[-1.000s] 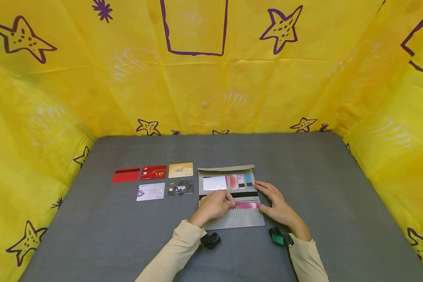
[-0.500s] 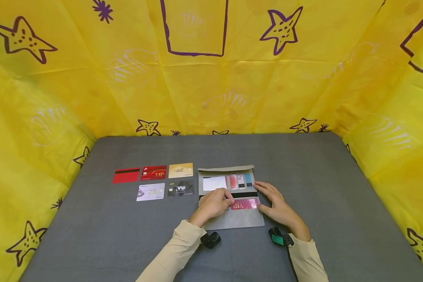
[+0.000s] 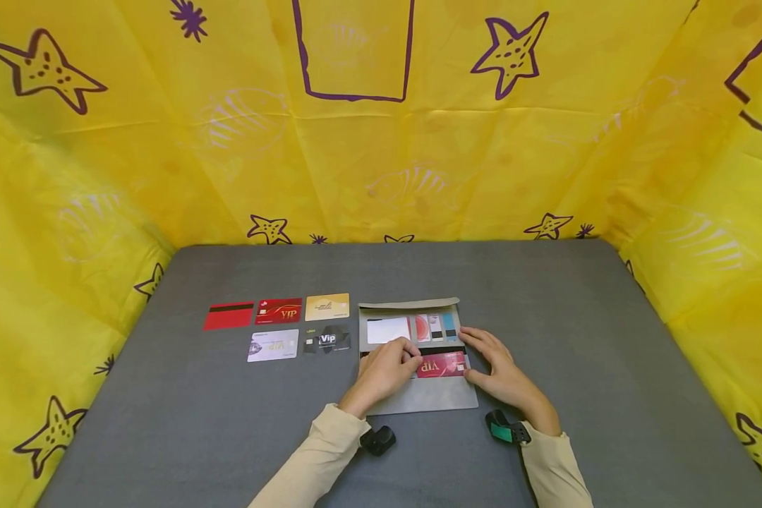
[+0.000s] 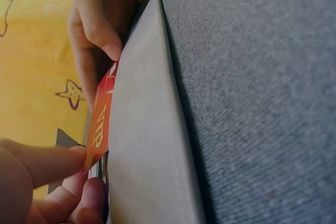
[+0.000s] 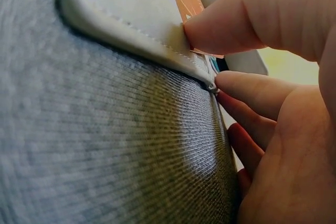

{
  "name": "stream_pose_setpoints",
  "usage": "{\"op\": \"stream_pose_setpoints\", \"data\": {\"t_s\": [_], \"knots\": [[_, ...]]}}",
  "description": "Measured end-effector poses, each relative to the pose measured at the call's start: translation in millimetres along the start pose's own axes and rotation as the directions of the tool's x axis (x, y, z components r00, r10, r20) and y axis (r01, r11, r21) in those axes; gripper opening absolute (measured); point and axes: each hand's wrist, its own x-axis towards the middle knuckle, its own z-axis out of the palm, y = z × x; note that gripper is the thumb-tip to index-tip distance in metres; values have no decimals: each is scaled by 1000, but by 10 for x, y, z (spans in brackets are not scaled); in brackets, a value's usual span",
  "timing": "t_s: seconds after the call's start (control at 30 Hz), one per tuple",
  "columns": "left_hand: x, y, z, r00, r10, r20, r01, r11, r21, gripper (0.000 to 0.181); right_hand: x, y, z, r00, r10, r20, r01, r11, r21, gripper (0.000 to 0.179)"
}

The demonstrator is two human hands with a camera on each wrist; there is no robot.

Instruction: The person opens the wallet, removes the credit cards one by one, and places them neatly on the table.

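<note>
A grey wallet [image 3: 428, 401] lies unfolded on the table, with cards in its slots. My left hand [image 3: 386, 367] pinches the left end of a red VIP card [image 3: 441, 365], which stands partly out of the lower pocket. In the left wrist view, thumb and fingers meet at the corner of this VIP card [image 4: 100, 124], its lower part hidden in the pocket. My right hand [image 3: 504, 370] rests along the wallet's right edge, fingers fairly straight. Its thumb [image 5: 210, 31] touches the pocket beside the card in the right wrist view.
Left of the wallet lie a plain red card [image 3: 228, 317], a red VIP card [image 3: 279, 310], a gold card [image 3: 327, 307], a silver card [image 3: 273, 346] and a black card [image 3: 327, 340]. A white card [image 3: 387, 330] sits in the upper slots. Yellow cloth [image 3: 381, 162] surrounds the grey table [image 3: 165, 423].
The red VIP card has come further up out of the lower pocket, and more of its face shows. My left hand moved with it slightly; the right hand stays at the wallet's edge.
</note>
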Motion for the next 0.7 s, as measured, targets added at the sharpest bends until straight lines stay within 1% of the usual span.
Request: {"op": "stream_pose_setpoints", "data": {"t_s": [0.2, 0.33, 0.53, 0.7], "knots": [[-51, -12, -18, 1000, 22, 16, -22, 999, -31, 11, 5, -4, 12, 1000, 8, -5, -8, 1000, 0, 65], [-61, -8, -12, 1000, 18, 15, -17, 999, -52, 11, 6, 4, 17, 1000, 5, -2, -5, 1000, 1, 65], [-44, -6, 7, 999, 37, 11, -36, 995, -94, 7, 9, 17, 15, 1000, 7, -2, -7, 1000, -1, 65], [-17, 9, 22, 999, 46, -9, -47, 991, -128, 7, 9, 15, 5, 1000, 19, 2, -19, 1000, 6, 65]]}}
